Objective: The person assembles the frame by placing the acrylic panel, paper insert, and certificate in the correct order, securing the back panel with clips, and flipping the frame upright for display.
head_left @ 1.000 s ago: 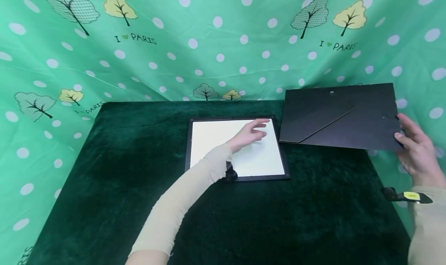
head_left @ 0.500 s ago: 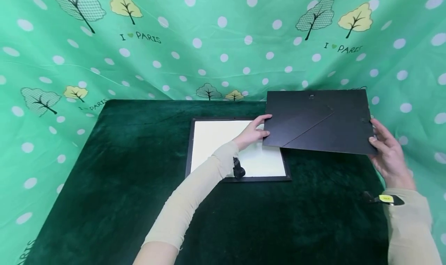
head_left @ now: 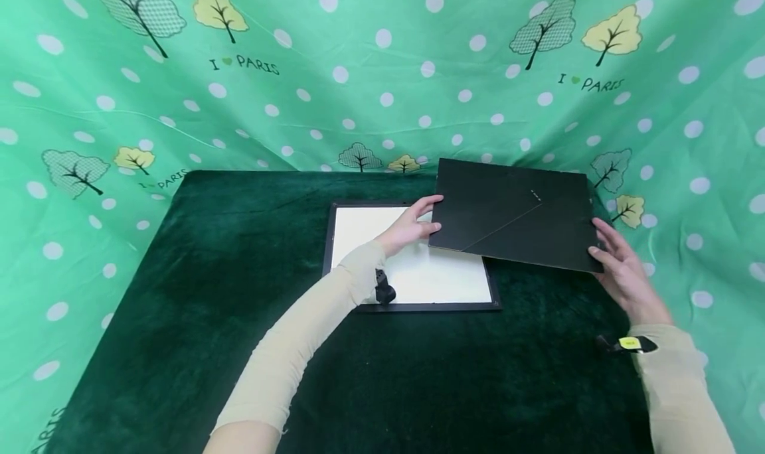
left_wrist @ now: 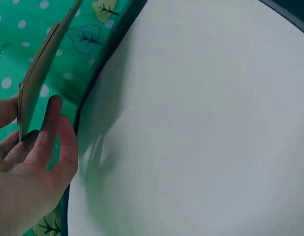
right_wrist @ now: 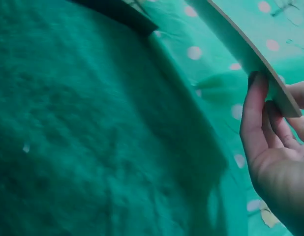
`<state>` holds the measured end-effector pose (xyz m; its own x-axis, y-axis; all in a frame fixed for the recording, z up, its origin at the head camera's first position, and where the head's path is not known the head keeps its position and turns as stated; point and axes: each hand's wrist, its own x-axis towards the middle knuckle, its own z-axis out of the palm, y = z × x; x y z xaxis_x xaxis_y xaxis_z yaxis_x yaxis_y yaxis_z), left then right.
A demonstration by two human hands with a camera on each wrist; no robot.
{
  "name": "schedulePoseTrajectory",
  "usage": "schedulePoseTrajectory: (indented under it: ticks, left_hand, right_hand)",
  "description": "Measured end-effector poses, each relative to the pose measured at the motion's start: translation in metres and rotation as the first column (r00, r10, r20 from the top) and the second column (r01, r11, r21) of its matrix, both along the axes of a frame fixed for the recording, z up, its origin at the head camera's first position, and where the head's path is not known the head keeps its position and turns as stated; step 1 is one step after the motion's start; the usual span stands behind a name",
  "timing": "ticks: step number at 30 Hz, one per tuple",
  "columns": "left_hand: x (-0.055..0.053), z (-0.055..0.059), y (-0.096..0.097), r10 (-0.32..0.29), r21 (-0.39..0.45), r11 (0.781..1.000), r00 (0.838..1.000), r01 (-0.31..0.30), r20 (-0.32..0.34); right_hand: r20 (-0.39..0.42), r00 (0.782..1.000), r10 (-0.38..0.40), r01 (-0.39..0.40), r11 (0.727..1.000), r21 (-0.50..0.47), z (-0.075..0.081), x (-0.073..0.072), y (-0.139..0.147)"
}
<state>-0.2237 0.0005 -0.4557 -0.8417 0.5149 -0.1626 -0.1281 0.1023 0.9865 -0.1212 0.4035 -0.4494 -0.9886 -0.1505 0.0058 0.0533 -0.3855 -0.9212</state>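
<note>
A black picture frame backing board, with a diagonal cut line across it, is held up above the table at an angle. My left hand pinches its left edge, thumb on one face and fingers on the other, as the left wrist view shows. At the right edge my right hand pinches the board the same way; its fingers lie against the underside. Below lies a picture frame with a thin black border and a white sheet inside. The board and my left forearm hide part of it.
Dark green velvet cloth covers the table. A light green curtain with white dots and printed trees hangs behind and along the sides. Small black wrist cameras sit on both sleeves.
The board has moved left, from beside the frame to over its right part. My left hand, free one second ago, has taken hold of the board's left edge; my right hand has moved left with it.
</note>
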Motion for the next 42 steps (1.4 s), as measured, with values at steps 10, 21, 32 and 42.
schedulePoseTrajectory:
  ticks: [10, 21, 32, 42]
  left_hand:
    - [0.012, -0.002, -0.036, 0.044, -0.028, 0.999, 0.999, -0.044, -0.008]
    - [0.045, -0.007, -0.075, 0.071, -0.079, 0.994, 0.997, -0.068, 0.028]
    - [0.072, -0.007, -0.111, 0.085, -0.103, 0.991, 0.996, -0.082, 0.023]
    - [0.098, -0.007, -0.138, 0.028, -0.212, 0.977, 0.999, -0.02, 0.033]
  right_hand:
    - [0.095, 0.992, -0.077, 0.021, 0.873, 0.487, -0.006, -0.008, -0.028]
    - [-0.001, 0.998, 0.067, -0.043, 0.638, 0.769, -0.007, -0.004, -0.052]
    - [0.006, 0.986, 0.166, -0.11, 0.624, 0.773, -0.01, -0.002, -0.081]
    - [-0.003, 0.966, 0.258, -0.162, 0.617, 0.77, -0.006, 0.004, -0.096]
